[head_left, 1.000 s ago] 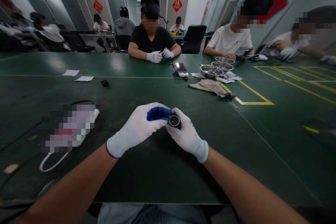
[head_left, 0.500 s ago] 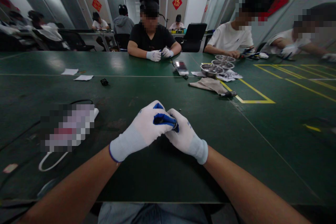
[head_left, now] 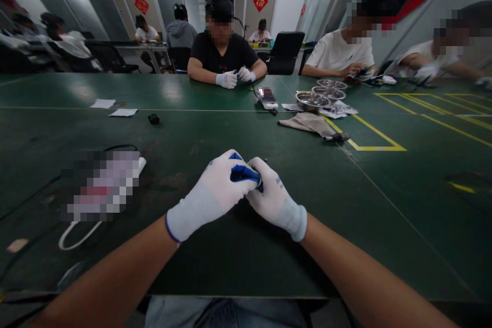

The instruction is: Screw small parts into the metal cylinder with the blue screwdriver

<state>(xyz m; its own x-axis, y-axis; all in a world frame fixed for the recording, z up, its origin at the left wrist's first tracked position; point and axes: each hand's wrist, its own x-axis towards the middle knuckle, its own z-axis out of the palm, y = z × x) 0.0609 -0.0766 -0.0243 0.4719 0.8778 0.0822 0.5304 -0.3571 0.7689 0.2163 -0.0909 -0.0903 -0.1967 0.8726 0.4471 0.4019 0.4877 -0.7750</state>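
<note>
My left hand point(head_left: 226, 179), in a white glove with blue palm, has its fingers pressed together against my right hand point(head_left: 271, 189), gloved the same way. The two hands meet above the green table point(head_left: 215, 266), near its middle. Between their fingertips is something small and dark, mostly hidden by the gloves; I cannot make out what it is. A tiny metal part point(head_left: 266, 160) lies on the table just beyond my right hand.
At left lies a blurred-out device point(head_left: 109, 184) with a white strap and cable. Farther off are a black clip-like item point(head_left: 154, 119), a beige cloth point(head_left: 307, 123), a dark-handled tool point(head_left: 336, 137) and metal bowls point(head_left: 312, 101). Several people sit around.
My left hand has turned slightly and shifted a little to the right, still against my right hand. The camera view has moved slightly. Across the table, a person's hand at right has risen.
</note>
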